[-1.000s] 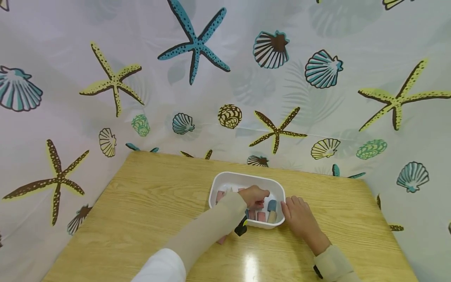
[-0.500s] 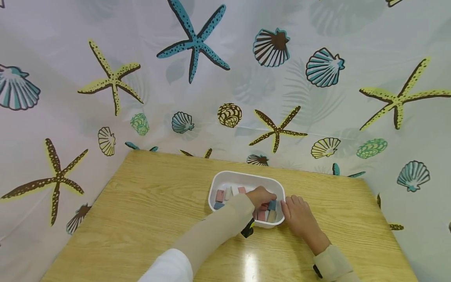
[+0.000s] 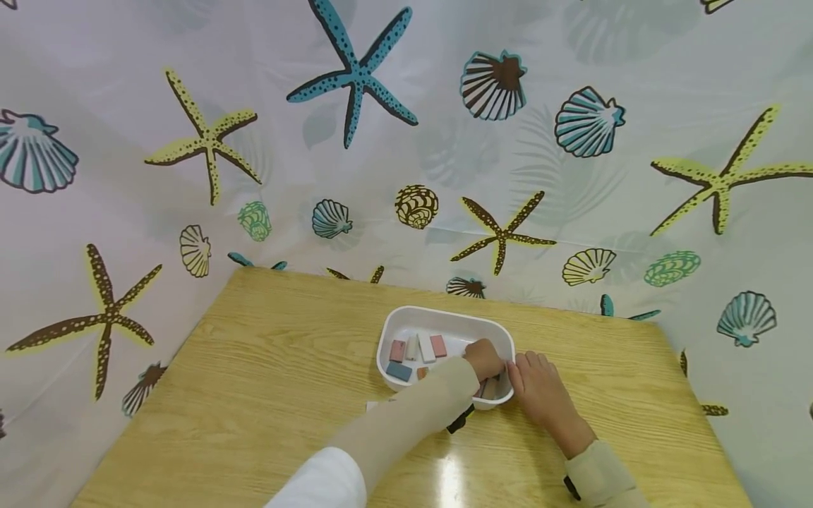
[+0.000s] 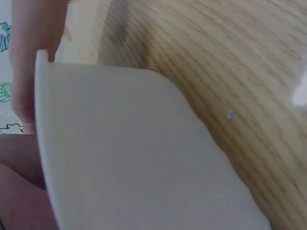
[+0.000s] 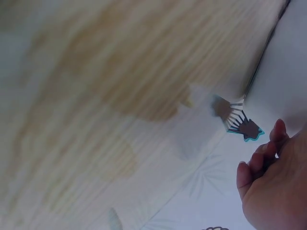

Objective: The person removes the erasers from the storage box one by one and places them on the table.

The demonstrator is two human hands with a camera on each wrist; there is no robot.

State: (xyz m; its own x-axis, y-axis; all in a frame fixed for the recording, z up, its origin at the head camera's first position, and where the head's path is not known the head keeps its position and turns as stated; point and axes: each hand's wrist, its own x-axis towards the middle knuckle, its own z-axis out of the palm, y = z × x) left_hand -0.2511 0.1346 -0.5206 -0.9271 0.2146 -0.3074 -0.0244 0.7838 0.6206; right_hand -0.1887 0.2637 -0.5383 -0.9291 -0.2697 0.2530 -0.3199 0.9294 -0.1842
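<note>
A white plastic tub (image 3: 457,321) stands on the wooden table and holds several small rectangular blocks. At its left end lie a pink block (image 3: 397,351), white blocks (image 3: 426,348) and a blue block (image 3: 399,371). My left hand (image 3: 484,358) reaches down into the tub's right end, over more blocks. Its fingertips are hidden, so I cannot tell whether they hold one. My right hand (image 3: 541,386) rests against the tub's right side, thumb at the rim. In the right wrist view the fingers of that hand (image 5: 273,177) lie loosely bent.
A whitish block (image 3: 372,406) lies on the table (image 3: 286,353), partly behind the left forearm. Curtain walls (image 3: 381,162) printed with starfish and shells enclose the table's back and sides. A small fleck (image 4: 230,114) sits near the tub's front wall in the left wrist view.
My left hand has moved right and lower inside the tub, covering the blue block at the right end. More blocks at the left end have come into view. My right hand stays put.
</note>
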